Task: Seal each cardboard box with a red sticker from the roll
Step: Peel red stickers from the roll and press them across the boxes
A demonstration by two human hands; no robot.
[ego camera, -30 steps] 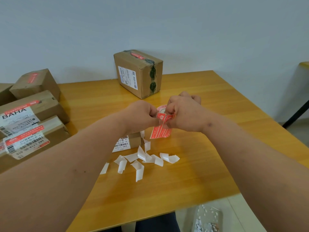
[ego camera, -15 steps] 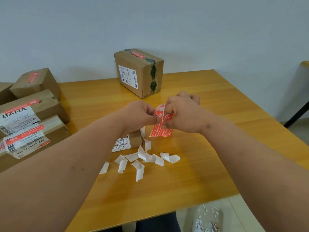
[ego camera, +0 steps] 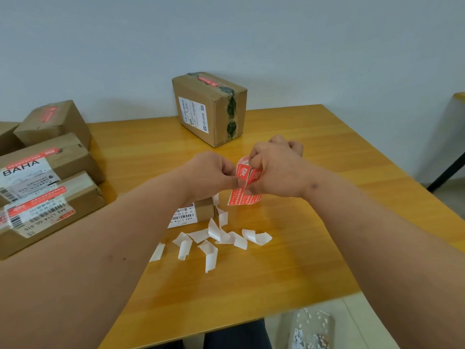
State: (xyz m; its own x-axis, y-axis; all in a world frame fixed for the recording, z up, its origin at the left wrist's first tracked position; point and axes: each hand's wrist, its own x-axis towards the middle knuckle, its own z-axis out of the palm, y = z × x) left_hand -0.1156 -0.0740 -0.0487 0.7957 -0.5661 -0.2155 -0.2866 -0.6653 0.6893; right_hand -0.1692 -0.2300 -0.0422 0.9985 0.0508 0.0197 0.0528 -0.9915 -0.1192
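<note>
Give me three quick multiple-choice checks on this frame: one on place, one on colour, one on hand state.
1. Where do the curled white backing strips lie?
A. on the yellow wooden table, nearer the person than the hands
B. on the tall brown cardboard box
C. on the stacked boxes at left

2. What colour is the sticker strip?
A. blue
B. red
C. green

3. What is the left hand doing?
A. lying flat
B. hanging idle
C. pinching the strip

Key: 1 A, strips lie on bare wood; 2 B, strip plainly red; 3 C, its fingertips meet at the strip, opposite the right hand.
</note>
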